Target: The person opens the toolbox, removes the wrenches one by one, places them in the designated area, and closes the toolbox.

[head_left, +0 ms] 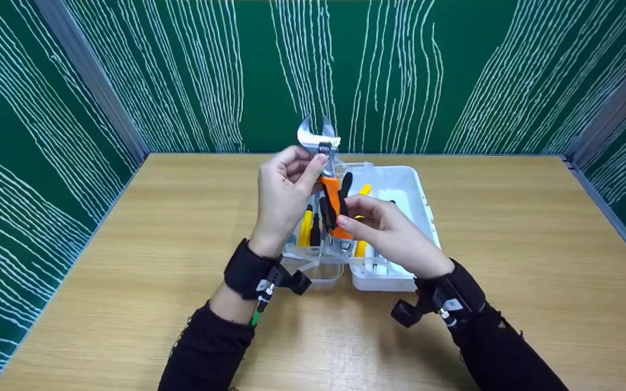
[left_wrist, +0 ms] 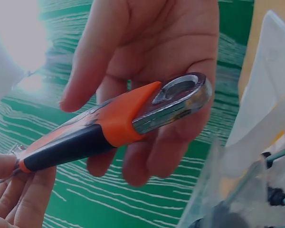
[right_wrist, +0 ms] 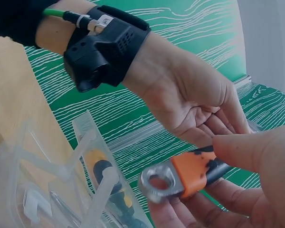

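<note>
An adjustable wrench [head_left: 332, 198] with an orange and black handle and a wide metal jaw is held up over the toolbox, head tilted up and away. My left hand [head_left: 286, 195] pinches it just below the head, thumb near the adjusting screw. My right hand [head_left: 389, 228] holds the lower handle between thumb and fingers. Close in the right wrist view, the wrench's metal hanging-hole end [right_wrist: 160, 183] sticks out past my right hand [right_wrist: 247, 185]. The left wrist view shows my left hand [left_wrist: 19, 199] gripping the far end.
Beneath the hands a white toolbox [head_left: 419, 201] stands open on the wooden table [head_left: 171, 228], its clear lid [head_left: 313, 277] toward the left. Inside are yellow-handled tools [head_left: 305, 227] and a black-handled tool [head_left: 315, 231]. Green walls [head_left: 340, 76] with white lines enclose the table.
</note>
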`<state>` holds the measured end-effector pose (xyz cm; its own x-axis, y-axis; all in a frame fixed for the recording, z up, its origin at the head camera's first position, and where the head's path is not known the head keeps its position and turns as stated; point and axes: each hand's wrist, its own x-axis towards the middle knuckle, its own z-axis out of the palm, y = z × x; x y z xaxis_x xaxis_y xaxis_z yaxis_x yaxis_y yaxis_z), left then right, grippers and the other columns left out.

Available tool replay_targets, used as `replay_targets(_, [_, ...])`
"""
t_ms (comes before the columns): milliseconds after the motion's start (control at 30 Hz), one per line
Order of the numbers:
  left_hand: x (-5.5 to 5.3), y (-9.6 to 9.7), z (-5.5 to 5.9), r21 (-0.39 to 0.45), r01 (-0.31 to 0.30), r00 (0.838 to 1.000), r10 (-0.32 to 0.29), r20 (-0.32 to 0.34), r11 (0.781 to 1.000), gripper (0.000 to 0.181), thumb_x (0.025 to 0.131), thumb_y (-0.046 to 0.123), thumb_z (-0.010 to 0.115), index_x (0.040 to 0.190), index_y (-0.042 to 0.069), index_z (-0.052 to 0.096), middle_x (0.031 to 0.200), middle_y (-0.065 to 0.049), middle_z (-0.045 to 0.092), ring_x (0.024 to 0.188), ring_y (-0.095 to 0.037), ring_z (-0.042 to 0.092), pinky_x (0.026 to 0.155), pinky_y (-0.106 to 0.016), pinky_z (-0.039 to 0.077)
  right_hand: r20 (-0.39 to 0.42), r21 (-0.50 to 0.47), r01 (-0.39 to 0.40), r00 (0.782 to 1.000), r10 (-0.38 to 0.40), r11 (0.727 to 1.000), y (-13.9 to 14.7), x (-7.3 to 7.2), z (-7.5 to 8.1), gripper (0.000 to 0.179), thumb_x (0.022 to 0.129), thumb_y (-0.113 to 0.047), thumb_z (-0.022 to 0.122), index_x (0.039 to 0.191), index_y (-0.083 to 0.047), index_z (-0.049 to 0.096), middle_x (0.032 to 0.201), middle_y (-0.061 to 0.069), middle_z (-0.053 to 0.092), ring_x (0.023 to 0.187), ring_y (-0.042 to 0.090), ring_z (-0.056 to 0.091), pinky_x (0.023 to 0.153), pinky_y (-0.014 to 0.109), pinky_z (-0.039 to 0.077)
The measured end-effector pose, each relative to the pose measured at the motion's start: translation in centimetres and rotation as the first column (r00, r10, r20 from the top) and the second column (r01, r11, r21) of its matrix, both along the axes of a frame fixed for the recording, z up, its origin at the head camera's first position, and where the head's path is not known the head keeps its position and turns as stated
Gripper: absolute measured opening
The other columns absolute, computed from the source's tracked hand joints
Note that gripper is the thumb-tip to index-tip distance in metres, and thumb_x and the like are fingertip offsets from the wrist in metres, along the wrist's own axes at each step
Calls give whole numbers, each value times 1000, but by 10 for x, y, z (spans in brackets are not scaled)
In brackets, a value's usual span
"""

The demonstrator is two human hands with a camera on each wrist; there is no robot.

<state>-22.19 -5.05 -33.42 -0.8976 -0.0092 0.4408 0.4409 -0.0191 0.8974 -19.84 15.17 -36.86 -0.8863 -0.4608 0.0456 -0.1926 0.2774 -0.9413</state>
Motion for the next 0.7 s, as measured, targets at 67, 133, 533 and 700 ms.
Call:
replay_targets(67, [-1,2,-4,22,7,1000,-7,1,1000,15,103,10,72,110,-4,74,103,-18,82,88,-23,81,82,-38,68,-8,-3,0,1000,0,1000,0,0,-1,42,108,-31,66,143,-7,63,135,12,71,117,26,69,108,35,58])
replay_targets(133, [-1,4,-8,39,13,1000,-14,7,999,16,103,10,72,110,-4,74,103,-18,82,88,-22,80,82,-39,68,-8,-13,0,1000,0,1000,0,-1,-1,41,109,-29,66,143,-6,63,136,13,71,117,26,69,107,32,59])
replay_targets(533, [-2,10,-24,108,58,996,-64,55,992,19,105,10,69,116,-5,73,103,-19,81,90,-23,82,84,-41,68,-35,20,29,999,-29,999,2,-4,-5,38,109,-28,66,136,-1,68,124,12,74,106,26,71,103,35,60])
replay_targets(700, [-2,12,-27,101,72,996,-77,53,992,20,105,11,69,117,-4,72,104,-19,81,92,-25,82,85,-41,68,-45,47,65,997,-63,997,3,-6,-6,31,107,-27,69,127,-4,74,119,10,76,99,25,70,94,30,59])
